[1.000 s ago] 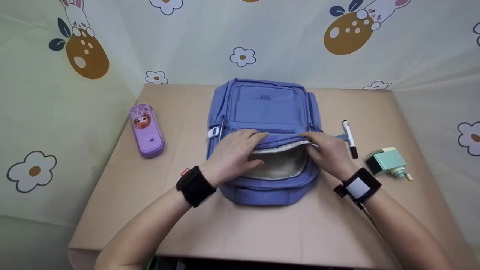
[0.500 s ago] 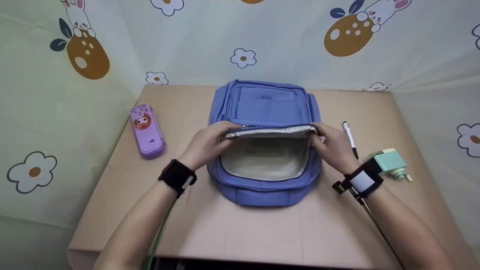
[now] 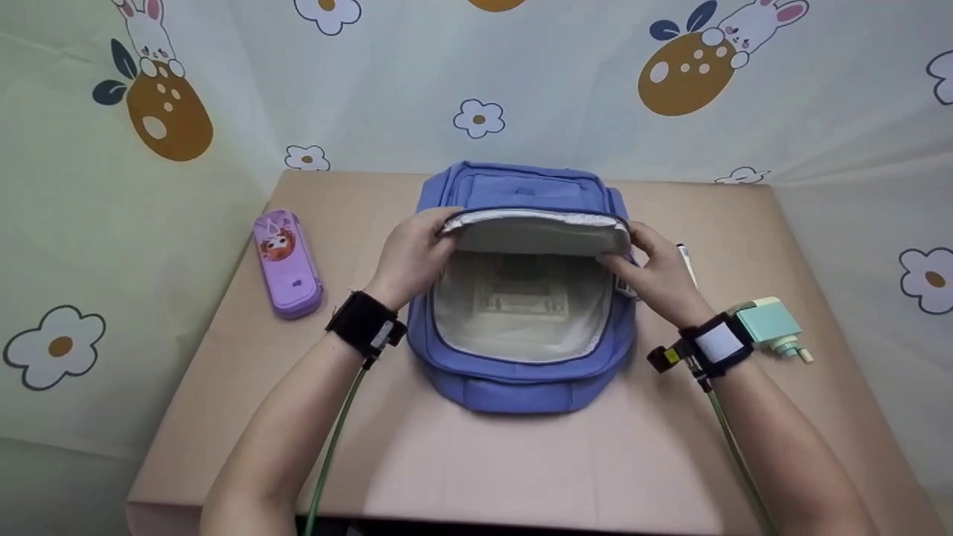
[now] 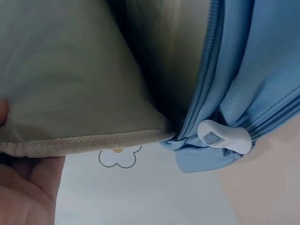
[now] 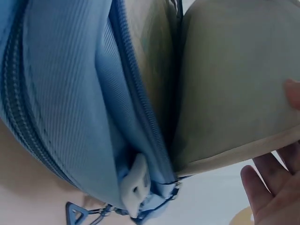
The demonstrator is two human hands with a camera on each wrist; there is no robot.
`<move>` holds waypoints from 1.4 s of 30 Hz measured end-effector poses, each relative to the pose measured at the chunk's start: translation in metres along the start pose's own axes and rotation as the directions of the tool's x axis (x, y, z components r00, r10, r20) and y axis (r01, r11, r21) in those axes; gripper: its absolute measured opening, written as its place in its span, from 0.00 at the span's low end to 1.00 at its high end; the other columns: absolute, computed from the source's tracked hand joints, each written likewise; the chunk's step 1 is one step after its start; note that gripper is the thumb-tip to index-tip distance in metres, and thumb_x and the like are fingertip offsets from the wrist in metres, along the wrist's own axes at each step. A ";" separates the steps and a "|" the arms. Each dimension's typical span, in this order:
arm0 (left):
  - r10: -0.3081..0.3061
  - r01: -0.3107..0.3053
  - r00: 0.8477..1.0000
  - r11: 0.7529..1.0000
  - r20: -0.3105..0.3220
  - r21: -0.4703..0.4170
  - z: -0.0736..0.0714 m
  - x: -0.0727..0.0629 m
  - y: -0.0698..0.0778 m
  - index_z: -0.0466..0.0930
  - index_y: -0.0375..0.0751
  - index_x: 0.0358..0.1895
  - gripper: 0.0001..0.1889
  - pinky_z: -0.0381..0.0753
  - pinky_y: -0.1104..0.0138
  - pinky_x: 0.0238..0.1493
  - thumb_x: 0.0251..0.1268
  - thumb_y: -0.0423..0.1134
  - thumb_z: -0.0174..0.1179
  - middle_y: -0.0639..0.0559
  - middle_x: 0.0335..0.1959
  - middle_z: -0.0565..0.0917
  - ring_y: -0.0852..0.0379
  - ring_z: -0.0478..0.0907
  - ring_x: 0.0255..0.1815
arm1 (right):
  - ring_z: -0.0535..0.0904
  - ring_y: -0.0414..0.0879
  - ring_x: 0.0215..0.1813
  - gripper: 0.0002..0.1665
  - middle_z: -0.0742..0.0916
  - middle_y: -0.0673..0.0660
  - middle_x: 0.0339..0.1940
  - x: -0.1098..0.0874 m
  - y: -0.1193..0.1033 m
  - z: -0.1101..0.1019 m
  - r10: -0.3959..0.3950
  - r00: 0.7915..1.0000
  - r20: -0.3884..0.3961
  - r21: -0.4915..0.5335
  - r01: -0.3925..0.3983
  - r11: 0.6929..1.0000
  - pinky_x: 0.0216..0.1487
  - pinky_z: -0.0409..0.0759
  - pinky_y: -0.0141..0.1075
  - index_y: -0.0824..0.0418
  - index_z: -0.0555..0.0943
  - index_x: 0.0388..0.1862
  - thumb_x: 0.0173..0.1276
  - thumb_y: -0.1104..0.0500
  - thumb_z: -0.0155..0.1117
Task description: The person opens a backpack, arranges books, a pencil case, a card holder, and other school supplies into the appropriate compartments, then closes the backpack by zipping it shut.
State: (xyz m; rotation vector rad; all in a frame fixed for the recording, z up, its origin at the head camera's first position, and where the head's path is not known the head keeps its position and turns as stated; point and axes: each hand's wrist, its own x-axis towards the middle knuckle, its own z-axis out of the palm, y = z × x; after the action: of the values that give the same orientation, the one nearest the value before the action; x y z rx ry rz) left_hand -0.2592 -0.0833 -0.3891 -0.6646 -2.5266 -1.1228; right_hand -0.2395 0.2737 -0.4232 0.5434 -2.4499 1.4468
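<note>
Lifting the flap (image 3: 543,234) of the blue backpack (image 3: 517,394), both hands pinch its edge. The left hand (image 3: 412,253) grips between ten and eleven o'clock on the pocket's mouth, thumb on the pale lining and fingers behind, nearly closed with just the cloth between. The right hand (image 3: 659,275) grips near two o'clock, its thumb also on the lining and its fingers on the outside; this hold looks a little wider, and the right wrist view shows those fingers slightly spread.

Compared with half a second ago, the flap's rim stands higher, towards twelve o'clock, and covers more of the backpack's front panel. More of its lining shows, and a pale rectangle (image 3: 521,298) inside the pocket is clearer (what it is, I cannot tell). The backpack itself lies where it did, near the middle of the table (image 3: 447,469).

The purple pencil case (image 3: 289,268) remains at nine o'clock from it. At three o'clock lie a marker (image 3: 685,260), its lower end now hidden by the right hand, and farther out a mint-green boxy gadget (image 3: 770,321), partly behind the wristband (image 3: 718,346).
</note>
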 end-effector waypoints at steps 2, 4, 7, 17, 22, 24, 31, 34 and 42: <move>-0.009 0.009 1.000 1.000 -0.010 -0.008 -0.001 0.001 0.000 0.85 0.37 0.56 0.13 0.77 0.58 0.61 0.73 0.32 0.60 0.44 0.54 0.87 0.48 0.83 0.57 | 0.78 0.51 0.65 0.22 0.85 0.61 0.60 0.003 0.002 0.002 0.036 0.999 0.000 0.035 -0.036 0.999 0.64 0.74 0.36 0.68 0.81 0.62 0.70 0.67 0.69; -0.021 0.020 1.000 1.000 -0.015 -0.018 -0.001 0.001 -0.001 0.86 0.38 0.56 0.13 0.78 0.59 0.61 0.73 0.32 0.60 0.45 0.53 0.87 0.49 0.83 0.57 | 0.82 0.48 0.59 0.19 0.86 0.62 0.56 0.006 0.004 0.005 0.074 0.997 -0.014 0.058 -0.073 0.996 0.56 0.79 0.33 0.68 0.83 0.60 0.71 0.65 0.68; -0.030 0.029 0.999 0.999 -0.016 -0.028 0.000 0.001 -0.002 0.86 0.38 0.55 0.13 0.78 0.59 0.59 0.73 0.32 0.60 0.46 0.53 0.87 0.50 0.83 0.56 | 0.83 0.43 0.46 0.15 0.88 0.57 0.50 0.010 0.009 0.008 0.122 0.991 -0.058 0.063 -0.119 0.991 0.43 0.80 0.30 0.64 0.86 0.55 0.73 0.60 0.68; -0.117 0.119 0.993 0.987 0.032 -0.104 -0.012 -0.016 -0.012 0.78 0.43 0.68 0.24 0.77 0.58 0.61 0.76 0.51 0.59 0.47 0.61 0.83 0.54 0.80 0.59 | 0.80 0.44 0.38 0.17 0.90 0.52 0.39 0.019 0.015 0.010 0.208 0.969 -0.131 0.085 -0.198 0.976 0.39 0.79 0.31 0.57 0.90 0.48 0.72 0.47 0.69; -0.254 0.253 0.967 0.961 -0.008 0.107 -0.037 -0.027 -0.040 0.69 0.38 0.74 0.34 0.70 0.49 0.69 0.75 0.57 0.56 0.40 0.71 0.74 0.41 0.73 0.70 | 0.78 0.44 0.32 0.20 0.89 0.53 0.34 0.021 0.015 0.010 0.239 0.962 -0.134 0.080 -0.230 0.970 0.31 0.75 0.32 0.57 0.90 0.46 0.70 0.42 0.69; -0.334 0.329 0.942 0.906 -0.028 0.266 -0.049 -0.032 -0.060 0.63 0.31 0.76 0.38 0.64 0.46 0.72 0.74 0.54 0.58 0.33 0.74 0.68 0.35 0.66 0.73 | 0.78 0.44 0.31 0.20 0.89 0.54 0.35 0.022 0.015 0.009 0.243 0.961 -0.133 0.069 -0.236 0.969 0.30 0.74 0.32 0.56 0.90 0.46 0.70 0.42 0.69; -0.672 0.589 0.738 0.600 -0.058 0.541 -0.075 -0.059 -0.133 0.40 0.13 0.75 0.55 0.53 0.38 0.74 0.70 0.57 0.60 0.13 0.74 0.49 0.21 0.52 0.75 | 0.81 0.44 0.37 0.18 0.90 0.53 0.40 0.020 0.017 0.008 0.276 0.954 -0.118 0.054 -0.272 0.961 0.35 0.78 0.31 0.55 0.90 0.48 0.69 0.44 0.71; -0.762 0.687 0.644 0.538 -0.067 0.489 -0.078 -0.070 -0.151 0.36 0.14 0.75 0.58 0.61 0.36 0.70 0.68 0.60 0.59 0.13 0.73 0.48 0.20 0.56 0.72 | 0.80 0.44 0.36 0.17 0.90 0.53 0.40 0.019 0.016 0.007 0.275 0.955 -0.108 0.053 -0.271 0.961 0.35 0.78 0.31 0.56 0.90 0.48 0.70 0.46 0.71; -0.798 0.752 0.600 0.537 -0.060 0.382 -0.085 -0.082 -0.162 0.46 0.15 0.74 0.51 0.73 0.37 0.59 0.64 0.54 0.58 0.19 0.61 0.69 0.25 0.69 0.61 | 0.82 0.44 0.41 0.15 0.90 0.55 0.45 0.022 0.012 0.009 0.276 0.957 -0.084 0.074 -0.270 0.960 0.42 0.81 0.31 0.56 0.89 0.51 0.71 0.51 0.69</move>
State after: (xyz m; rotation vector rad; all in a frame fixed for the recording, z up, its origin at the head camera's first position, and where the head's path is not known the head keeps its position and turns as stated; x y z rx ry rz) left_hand -0.2674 -0.2661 -0.4700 0.6223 -3.1001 -0.7417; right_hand -0.2644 0.2669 -0.4288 0.1453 -2.4885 1.6146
